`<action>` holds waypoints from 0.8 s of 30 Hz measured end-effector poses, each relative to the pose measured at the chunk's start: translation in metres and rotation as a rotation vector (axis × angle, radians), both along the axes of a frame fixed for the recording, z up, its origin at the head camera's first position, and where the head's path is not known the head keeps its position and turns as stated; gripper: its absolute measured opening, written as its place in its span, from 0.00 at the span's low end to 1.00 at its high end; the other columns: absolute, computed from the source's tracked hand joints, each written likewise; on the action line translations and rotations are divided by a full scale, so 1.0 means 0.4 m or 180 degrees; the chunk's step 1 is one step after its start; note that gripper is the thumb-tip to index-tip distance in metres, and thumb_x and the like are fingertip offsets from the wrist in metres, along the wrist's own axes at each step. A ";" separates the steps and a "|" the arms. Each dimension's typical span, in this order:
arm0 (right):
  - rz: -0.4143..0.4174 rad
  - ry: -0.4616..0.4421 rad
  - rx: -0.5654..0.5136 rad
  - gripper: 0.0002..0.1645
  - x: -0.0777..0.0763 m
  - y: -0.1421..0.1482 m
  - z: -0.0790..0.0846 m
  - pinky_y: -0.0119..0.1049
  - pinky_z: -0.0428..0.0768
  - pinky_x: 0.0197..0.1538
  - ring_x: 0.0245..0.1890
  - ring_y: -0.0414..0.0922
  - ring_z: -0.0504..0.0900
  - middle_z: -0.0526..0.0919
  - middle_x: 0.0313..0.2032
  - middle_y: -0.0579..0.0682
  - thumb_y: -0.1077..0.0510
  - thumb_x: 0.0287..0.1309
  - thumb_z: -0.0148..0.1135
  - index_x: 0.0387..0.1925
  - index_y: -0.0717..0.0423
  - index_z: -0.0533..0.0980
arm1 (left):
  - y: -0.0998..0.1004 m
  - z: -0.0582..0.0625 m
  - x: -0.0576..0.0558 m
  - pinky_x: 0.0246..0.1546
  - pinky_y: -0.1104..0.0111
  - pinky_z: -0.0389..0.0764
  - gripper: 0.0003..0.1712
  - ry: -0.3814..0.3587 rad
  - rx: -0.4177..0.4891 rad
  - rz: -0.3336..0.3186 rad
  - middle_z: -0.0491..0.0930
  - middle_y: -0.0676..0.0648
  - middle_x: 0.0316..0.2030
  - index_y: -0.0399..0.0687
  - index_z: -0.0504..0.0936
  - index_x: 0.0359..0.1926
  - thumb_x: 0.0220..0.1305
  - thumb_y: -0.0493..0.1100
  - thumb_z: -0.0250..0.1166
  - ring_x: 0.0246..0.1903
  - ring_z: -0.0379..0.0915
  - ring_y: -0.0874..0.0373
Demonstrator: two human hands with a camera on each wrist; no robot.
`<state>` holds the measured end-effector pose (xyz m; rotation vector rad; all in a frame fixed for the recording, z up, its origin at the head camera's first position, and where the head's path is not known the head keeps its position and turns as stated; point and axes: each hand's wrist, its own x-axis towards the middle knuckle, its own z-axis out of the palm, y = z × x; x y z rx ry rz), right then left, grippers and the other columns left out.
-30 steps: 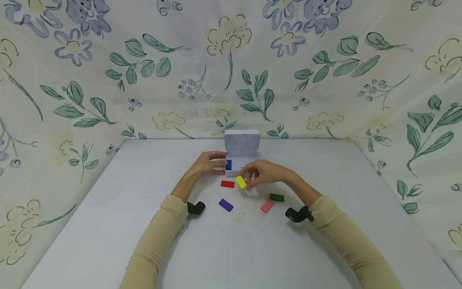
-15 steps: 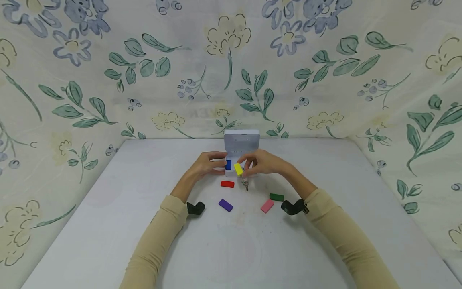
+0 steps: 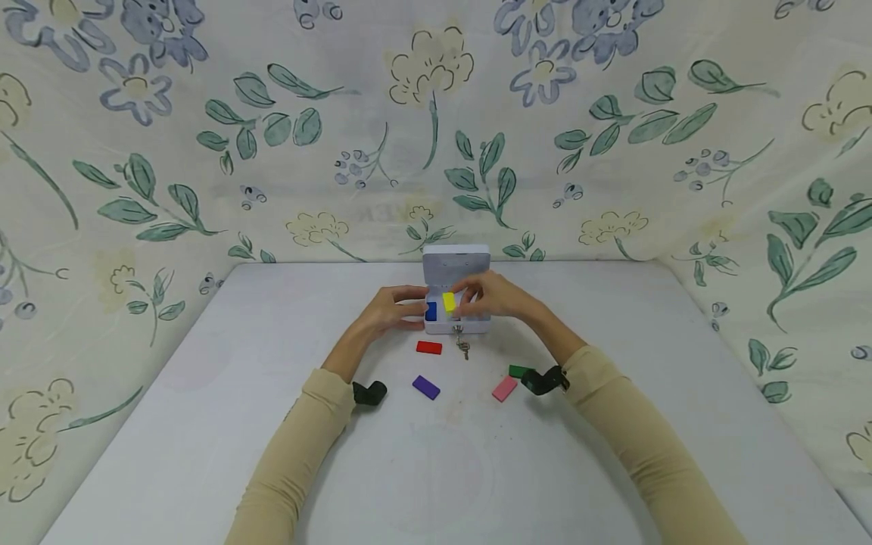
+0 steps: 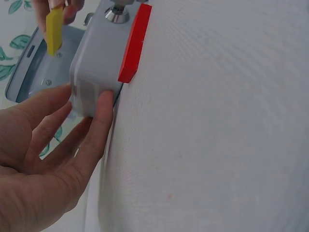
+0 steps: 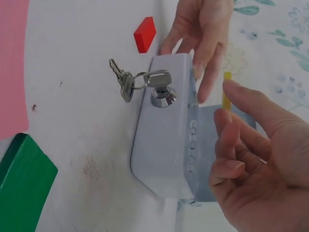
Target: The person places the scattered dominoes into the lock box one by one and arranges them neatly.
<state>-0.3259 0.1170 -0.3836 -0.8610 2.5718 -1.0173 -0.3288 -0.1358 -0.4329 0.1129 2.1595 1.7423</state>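
Observation:
A small white metal cash box stands with its lid raised, and a key with a second one on a ring sits in its front lock. My left hand holds the box's left end, thumb and fingertips against its walls. Between thumb and fingers of my right hand is a yellow block, pinched over the box's opening. A blue block is inside the box at the left. In the left wrist view, the yellow block shows above the box's rim.
A red block lies just in front of the box. Nearer me are a purple block, a pink block and a green block, partly hidden by the right wrist camera. Floral cloth hangs behind the white table.
My right hand has carried the yellow block from in front of the box up and away from me, over its opening. The keys have come into view; my left hand has stayed put.

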 end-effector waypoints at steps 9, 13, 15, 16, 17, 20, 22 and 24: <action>-0.0295 -0.0059 -0.0036 0.28 -0.024 -0.011 -0.025 0.29 0.78 0.38 0.35 0.45 0.78 0.83 0.35 0.52 0.51 0.57 0.70 0.57 0.56 0.78 | -0.001 0.002 0.001 0.44 0.60 0.87 0.28 0.0004 -0.0022 -0.0006 0.73 0.43 0.64 0.48 0.76 0.63 0.62 0.39 0.69 0.58 0.76 0.43; -0.0350 -0.0079 -0.0013 0.28 -0.032 -0.017 -0.037 0.28 0.77 0.37 0.34 0.44 0.78 0.83 0.35 0.52 0.51 0.57 0.70 0.57 0.56 0.77 | 0.000 0.002 0.001 0.45 0.60 0.87 0.28 0.0001 -0.0025 -0.0021 0.73 0.43 0.64 0.48 0.76 0.64 0.63 0.39 0.68 0.58 0.76 0.43; -0.0360 -0.0081 0.0011 0.28 -0.034 -0.021 -0.040 0.28 0.77 0.37 0.34 0.44 0.78 0.83 0.35 0.52 0.51 0.57 0.70 0.58 0.56 0.77 | 0.000 0.002 0.000 0.45 0.60 0.87 0.28 -0.0006 -0.0021 -0.0022 0.73 0.44 0.64 0.48 0.76 0.64 0.63 0.39 0.68 0.58 0.76 0.43; -0.0364 -0.0083 0.0022 0.28 -0.035 -0.022 -0.041 0.28 0.77 0.37 0.33 0.44 0.78 0.83 0.35 0.52 0.51 0.57 0.70 0.58 0.56 0.77 | -0.001 0.001 0.000 0.45 0.60 0.87 0.28 -0.0010 -0.0021 -0.0021 0.73 0.44 0.64 0.48 0.76 0.64 0.63 0.39 0.68 0.58 0.76 0.44; -0.0361 -0.0074 0.0032 0.29 -0.035 -0.024 -0.043 0.28 0.77 0.37 0.33 0.44 0.77 0.83 0.36 0.52 0.51 0.57 0.70 0.58 0.57 0.77 | -0.001 0.001 -0.001 0.45 0.60 0.87 0.28 -0.0015 -0.0016 -0.0019 0.73 0.44 0.64 0.48 0.76 0.64 0.63 0.39 0.68 0.57 0.76 0.44; -0.0358 -0.0069 0.0032 0.29 -0.036 -0.029 -0.045 0.27 0.77 0.36 0.33 0.43 0.77 0.83 0.36 0.52 0.51 0.56 0.71 0.58 0.57 0.77 | -0.002 0.001 -0.002 0.45 0.59 0.87 0.27 -0.0027 -0.0013 -0.0004 0.73 0.44 0.64 0.49 0.76 0.63 0.62 0.40 0.68 0.57 0.76 0.44; -0.0355 -0.0075 0.0016 0.29 -0.037 -0.032 -0.046 0.27 0.77 0.36 0.32 0.44 0.77 0.83 0.35 0.52 0.51 0.56 0.71 0.58 0.57 0.77 | -0.002 0.000 -0.002 0.45 0.59 0.87 0.27 -0.0027 -0.0010 -0.0003 0.73 0.44 0.64 0.49 0.77 0.63 0.62 0.40 0.68 0.58 0.76 0.44; -0.0342 -0.0072 0.0001 0.29 -0.039 -0.036 -0.049 0.27 0.77 0.35 0.32 0.43 0.77 0.83 0.35 0.52 0.52 0.56 0.71 0.57 0.57 0.77 | -0.002 0.000 -0.001 0.45 0.59 0.87 0.27 -0.0015 -0.0019 -0.0005 0.73 0.44 0.65 0.49 0.76 0.63 0.62 0.39 0.68 0.58 0.77 0.43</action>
